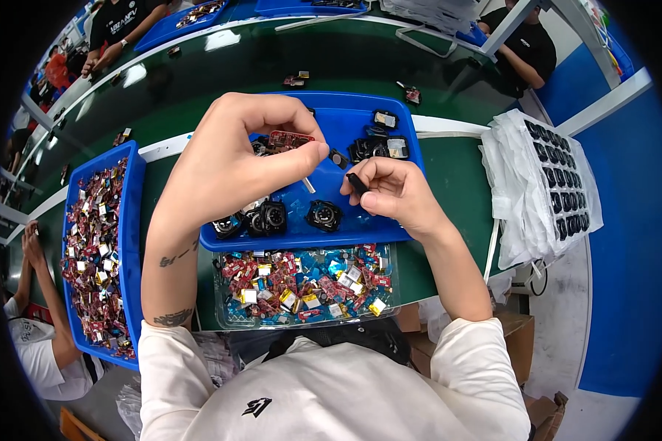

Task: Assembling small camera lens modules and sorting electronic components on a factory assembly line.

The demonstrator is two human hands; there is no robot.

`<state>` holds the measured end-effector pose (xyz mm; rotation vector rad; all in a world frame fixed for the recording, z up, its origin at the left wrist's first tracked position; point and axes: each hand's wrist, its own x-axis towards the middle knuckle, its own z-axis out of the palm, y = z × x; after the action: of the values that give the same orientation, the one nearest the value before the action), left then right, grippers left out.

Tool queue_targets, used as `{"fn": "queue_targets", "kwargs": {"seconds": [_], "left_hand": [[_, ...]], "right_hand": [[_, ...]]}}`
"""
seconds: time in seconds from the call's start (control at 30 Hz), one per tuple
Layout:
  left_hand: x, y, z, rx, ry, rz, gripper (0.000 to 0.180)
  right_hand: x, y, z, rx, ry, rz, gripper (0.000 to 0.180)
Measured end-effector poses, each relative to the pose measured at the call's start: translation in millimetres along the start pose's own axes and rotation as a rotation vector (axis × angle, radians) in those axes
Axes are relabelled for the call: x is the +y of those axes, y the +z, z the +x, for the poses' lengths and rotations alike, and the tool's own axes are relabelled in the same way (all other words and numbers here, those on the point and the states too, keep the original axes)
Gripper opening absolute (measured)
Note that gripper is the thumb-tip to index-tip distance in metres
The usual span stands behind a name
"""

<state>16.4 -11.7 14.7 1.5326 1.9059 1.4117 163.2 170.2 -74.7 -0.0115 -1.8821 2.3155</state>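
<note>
My left hand (pixel 250 140) is closed, pinching a small red circuit board (pixel 290 139) between thumb and fingers. A thin pale strip (pixel 308 185) sticks out below its thumb; what it belongs to is hidden. In my right hand (pixel 399 192) a small black piece (pixel 357 184) is held between thumb and fingertips, just right of the left hand. Both hands are over a blue tray (pixel 312 240). On that tray lie round black watch-like housings, one (pixel 323 214) alone below the hands and another (pixel 271 216) in a group at left. More black housings (pixel 375 145) are piled at its far right.
Nearest me, a clear plastic tray (pixel 232 321) holds red boards, small batteries and blue film. A blue bin (pixel 130 242) of similar boards stands left. Stacked white trays (pixel 566 176) with black parts stand right. Beyond runs a green conveyor (pixel 235 70) with loose boards; people work around it.
</note>
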Motion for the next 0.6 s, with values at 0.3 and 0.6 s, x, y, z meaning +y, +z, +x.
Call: {"fn": "queue_targets", "kwargs": {"seconds": [0.3,0.6], "left_hand": [[-2,3,2,0.012,0.036,0.025,0.010],[-12,15,4,0.183,0.168,0.194,0.008]], "right_hand": [[9,1,5,0.265,-0.046,-0.003,0.034],[4,12,3,0.378,-0.045,0.155,0.023]]}}
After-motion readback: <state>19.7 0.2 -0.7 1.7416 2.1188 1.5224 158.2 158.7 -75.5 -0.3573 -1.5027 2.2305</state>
